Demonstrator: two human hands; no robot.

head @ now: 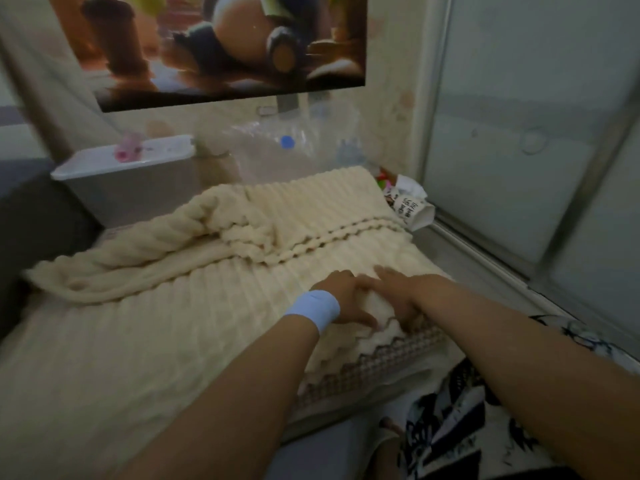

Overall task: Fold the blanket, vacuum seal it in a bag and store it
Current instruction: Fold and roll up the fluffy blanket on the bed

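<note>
— Blanket (194, 306) lies spread on the bed; why are both hands at its near corner?

— My left hand (341, 299) and right hand (398, 292) pinch that edge together, to lift it for a fold. Bag (277, 150) waits behind the blanket.

The room was dim; a pale, stained wall (388, 109) stood at the far side, with a large dark poster (214, 46) hung on it; frosted sliding panels (526, 116) in pale frames filled the right; a white lidded box (128, 178) sat at the far left.
</note>
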